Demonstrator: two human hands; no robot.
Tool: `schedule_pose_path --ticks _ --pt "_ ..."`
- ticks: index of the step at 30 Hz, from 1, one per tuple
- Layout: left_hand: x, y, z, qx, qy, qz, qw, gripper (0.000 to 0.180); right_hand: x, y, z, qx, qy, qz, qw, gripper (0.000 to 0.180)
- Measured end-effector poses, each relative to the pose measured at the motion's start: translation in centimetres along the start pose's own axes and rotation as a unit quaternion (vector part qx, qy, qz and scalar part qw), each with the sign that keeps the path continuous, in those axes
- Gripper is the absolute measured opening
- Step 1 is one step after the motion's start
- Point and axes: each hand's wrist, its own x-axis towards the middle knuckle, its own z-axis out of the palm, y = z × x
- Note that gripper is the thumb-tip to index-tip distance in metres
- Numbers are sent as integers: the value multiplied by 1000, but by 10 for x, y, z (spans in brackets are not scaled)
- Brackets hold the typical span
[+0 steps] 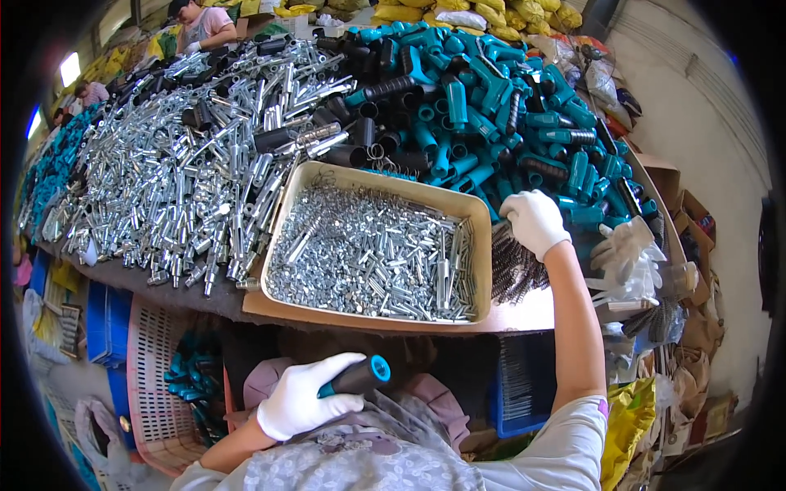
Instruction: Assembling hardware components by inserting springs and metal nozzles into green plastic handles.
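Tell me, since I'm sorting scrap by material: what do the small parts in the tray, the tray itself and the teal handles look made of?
Small parts: likely plated steel, from the bright silvery glint.
Tray: looks like tan cardboard or fibreboard, matte with worn edges; uncertain.
Teal handles: probably moulded plastic, uniform colour with a dull sheen.

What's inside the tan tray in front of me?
The tan tray holds a heap of small silver metal parts, mostly nuts and short pins. They cover the tray's bottom, so anything beneath them is hidden.
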Motion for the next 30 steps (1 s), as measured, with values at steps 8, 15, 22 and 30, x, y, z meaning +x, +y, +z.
schedule_pose_path --ticks 8,15,22,30 --pt "11 9 11 0 -21 20 1000 61 -4 -25 42 -3 47 15 999 37" --pt "0 3 10 24 5 13 1000 61 -2 -15 57 -28 34 39 998 19" --pt "-6 6 4 28 15 19 999 61 3 -25 60 -111 -1 80 991 15" --pt "-7 3 -2 2 16 -10 1000 61 -11 -25 57 -168 78 35 982 8"
